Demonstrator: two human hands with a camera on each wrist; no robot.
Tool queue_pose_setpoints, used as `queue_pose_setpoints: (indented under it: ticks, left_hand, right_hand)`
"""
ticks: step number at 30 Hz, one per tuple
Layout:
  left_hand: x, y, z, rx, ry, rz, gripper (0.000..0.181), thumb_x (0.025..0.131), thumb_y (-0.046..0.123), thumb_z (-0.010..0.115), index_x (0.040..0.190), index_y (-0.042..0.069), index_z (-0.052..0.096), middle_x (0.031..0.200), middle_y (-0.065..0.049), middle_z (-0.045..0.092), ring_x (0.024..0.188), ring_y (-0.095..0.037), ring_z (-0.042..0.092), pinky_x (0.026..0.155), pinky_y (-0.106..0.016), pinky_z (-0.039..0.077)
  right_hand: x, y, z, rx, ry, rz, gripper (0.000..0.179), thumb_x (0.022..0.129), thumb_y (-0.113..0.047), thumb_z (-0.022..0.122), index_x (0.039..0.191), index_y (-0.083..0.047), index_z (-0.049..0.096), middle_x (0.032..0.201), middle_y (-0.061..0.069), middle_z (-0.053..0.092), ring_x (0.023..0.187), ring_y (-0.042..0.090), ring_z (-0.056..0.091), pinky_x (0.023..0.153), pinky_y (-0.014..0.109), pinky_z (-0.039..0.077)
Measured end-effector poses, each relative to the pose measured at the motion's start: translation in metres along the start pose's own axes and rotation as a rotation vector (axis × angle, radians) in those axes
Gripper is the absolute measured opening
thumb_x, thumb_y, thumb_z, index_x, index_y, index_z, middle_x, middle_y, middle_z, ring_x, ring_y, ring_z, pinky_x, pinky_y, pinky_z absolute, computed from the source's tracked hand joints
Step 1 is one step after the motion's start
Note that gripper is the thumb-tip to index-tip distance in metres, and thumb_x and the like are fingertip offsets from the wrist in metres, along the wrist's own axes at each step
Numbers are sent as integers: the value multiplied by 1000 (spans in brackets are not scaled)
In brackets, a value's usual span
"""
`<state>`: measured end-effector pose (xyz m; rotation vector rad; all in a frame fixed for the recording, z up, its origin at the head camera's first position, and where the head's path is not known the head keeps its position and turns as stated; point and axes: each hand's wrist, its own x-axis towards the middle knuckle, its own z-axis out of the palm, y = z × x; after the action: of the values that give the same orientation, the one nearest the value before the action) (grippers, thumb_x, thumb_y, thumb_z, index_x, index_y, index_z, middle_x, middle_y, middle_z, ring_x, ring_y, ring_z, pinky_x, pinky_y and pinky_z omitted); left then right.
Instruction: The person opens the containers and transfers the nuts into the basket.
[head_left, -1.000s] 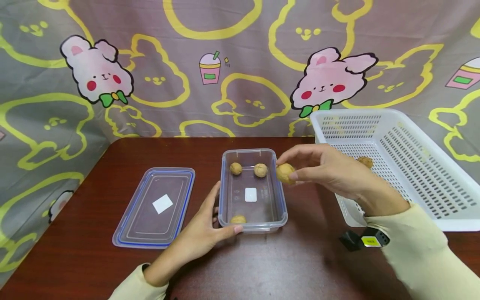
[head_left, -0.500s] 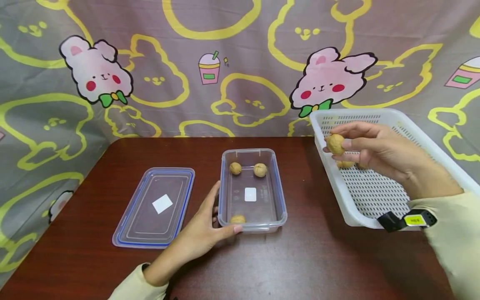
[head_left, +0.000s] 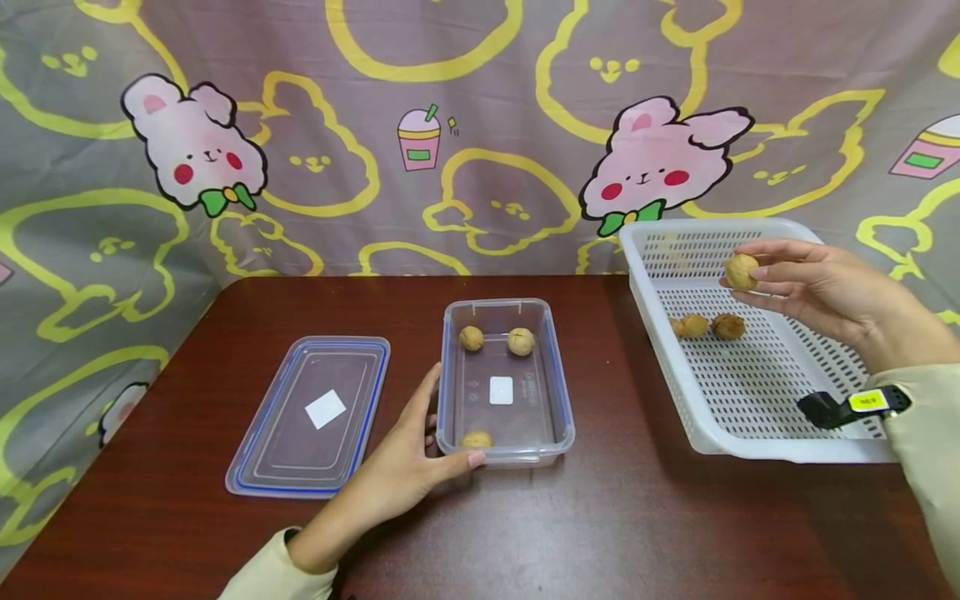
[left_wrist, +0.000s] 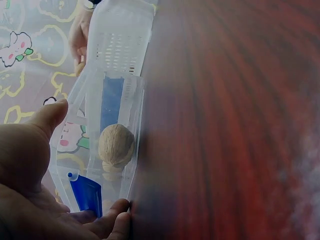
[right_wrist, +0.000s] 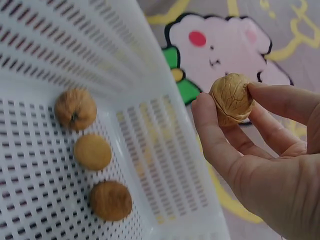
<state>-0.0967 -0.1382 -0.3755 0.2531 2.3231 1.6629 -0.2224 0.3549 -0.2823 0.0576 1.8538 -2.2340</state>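
Note:
My right hand (head_left: 832,287) pinches a tan walnut (head_left: 741,272) between thumb and fingers, raised over the white basket (head_left: 697,417). Three more walnuts lie on the basket floor, among them a darker one (head_left: 728,326) and a lighter one (right_wrist: 93,152). My left hand (head_left: 408,454) holds the near left corner of a clear plastic container (head_left: 566,400), its thumb along the front rim. Inside the container, two walnuts sit at the far end, one of them cracked (head_left: 521,341). Another walnut (head_left: 476,439) is by the near wall, partly behind that rim.
A clear lid (head_left: 288,454) with a blue seal and a white sticker lies flat on the dark red table (head_left: 615,533), left of the container. A patterned curtain (head_left: 510,108) hangs behind the table's back edge.
My right hand, still pinching the walnut, has moved right from beside the container to over the basket, uncovering the walnuts there. The left hand and container stay put.

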Motion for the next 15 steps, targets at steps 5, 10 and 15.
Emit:
queue_pose_setpoints:
  ticks: [5,10,15]
  left_hand:
    - [0,-1,0,-2,-2,-5,118,87,21,88,170,27,4,162,-18,36,123,-28,64,88,-24,58]
    - [2,-1,0,-6,-6,9,118,87,21,88,170,24,4,164,-17,34,128,-30,62,91,-24,58]
    - [3,-1,0,-4,-11,23,118,87,21,88,170,22,3,167,-15,31,134,-32,58,94,-23,57]
  right_hand:
    - [6,1,-10,21,46,72,36,104,7,54,110,-16,82,112,-3,70,95,19,75,80,37,66]
    - [15,4,-23,15,88,141,38,104,6,55,101,-19,82,102,-5,70,91,15,74,81,33,65]
    - [20,9,-38,14,77,219,46,105,11,47,92,-18,80,95,-4,68,88,12,72,81,29,64]
